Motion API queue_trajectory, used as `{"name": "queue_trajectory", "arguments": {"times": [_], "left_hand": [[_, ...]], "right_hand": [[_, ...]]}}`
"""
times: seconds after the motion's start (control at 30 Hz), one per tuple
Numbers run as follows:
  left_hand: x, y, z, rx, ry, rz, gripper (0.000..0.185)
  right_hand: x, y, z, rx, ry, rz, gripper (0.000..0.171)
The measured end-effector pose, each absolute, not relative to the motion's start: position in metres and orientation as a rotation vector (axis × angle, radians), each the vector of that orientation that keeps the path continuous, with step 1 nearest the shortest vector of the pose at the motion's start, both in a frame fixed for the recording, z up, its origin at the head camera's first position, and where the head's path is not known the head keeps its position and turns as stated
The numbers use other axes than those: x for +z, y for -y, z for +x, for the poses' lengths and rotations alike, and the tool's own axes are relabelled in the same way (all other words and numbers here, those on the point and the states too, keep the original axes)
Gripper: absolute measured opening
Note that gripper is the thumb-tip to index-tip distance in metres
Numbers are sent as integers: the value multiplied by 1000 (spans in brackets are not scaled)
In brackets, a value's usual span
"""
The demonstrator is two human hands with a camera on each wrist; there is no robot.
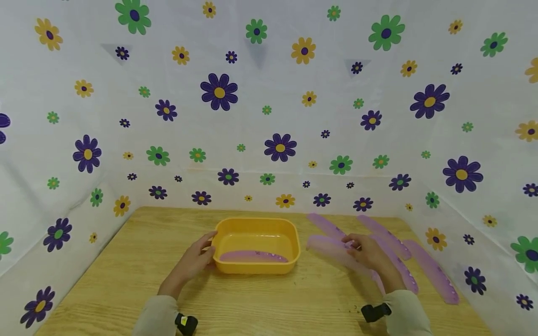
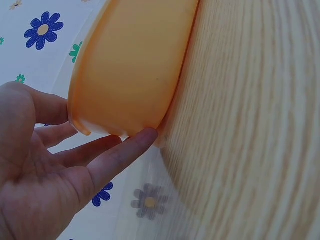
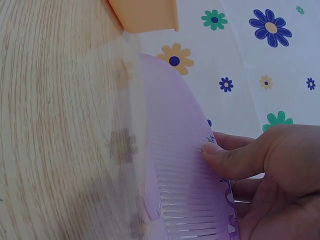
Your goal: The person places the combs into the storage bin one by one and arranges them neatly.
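Note:
In the head view, my left hand (image 1: 190,262) rests at the left end of a yellow plastic tub (image 1: 256,268). Its fairly straight fingers touch the tub's outer wall and rim, as the left wrist view also shows. One purple comb (image 1: 244,256) lies inside the tub along its near wall. To the right, my right hand (image 1: 375,257) pinches another translucent purple comb (image 3: 175,115) by its printed spine, thumb on the near face. That comb is tilted on edge, its teeth facing the table and its rounded end pointing at the tub.
Several more purple combs lie around the right hand, among them a far comb (image 1: 384,233) and a rightmost comb (image 1: 435,275). The wooden table (image 1: 260,303) is walled at the back and sides by white flower-print sheeting (image 1: 252,126).

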State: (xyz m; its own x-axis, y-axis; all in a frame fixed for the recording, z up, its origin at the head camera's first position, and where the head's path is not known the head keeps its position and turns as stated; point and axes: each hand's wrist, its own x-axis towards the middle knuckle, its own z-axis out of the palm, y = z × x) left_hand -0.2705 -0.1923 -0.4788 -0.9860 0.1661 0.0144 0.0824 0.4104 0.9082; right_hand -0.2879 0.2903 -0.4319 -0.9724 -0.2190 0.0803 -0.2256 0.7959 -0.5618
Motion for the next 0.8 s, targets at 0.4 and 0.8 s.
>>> {"name": "queue_trajectory", "arguments": {"times": [0.4,0.8], "left_hand": [[-477,194,-269,1632,-2565,247,53],[-476,193,-270,1626,-2566,238,53]], "right_hand": [[-428,-291,-289,923,2939,406,24],[-426,-285,-288,922,2957,395,24]]}}
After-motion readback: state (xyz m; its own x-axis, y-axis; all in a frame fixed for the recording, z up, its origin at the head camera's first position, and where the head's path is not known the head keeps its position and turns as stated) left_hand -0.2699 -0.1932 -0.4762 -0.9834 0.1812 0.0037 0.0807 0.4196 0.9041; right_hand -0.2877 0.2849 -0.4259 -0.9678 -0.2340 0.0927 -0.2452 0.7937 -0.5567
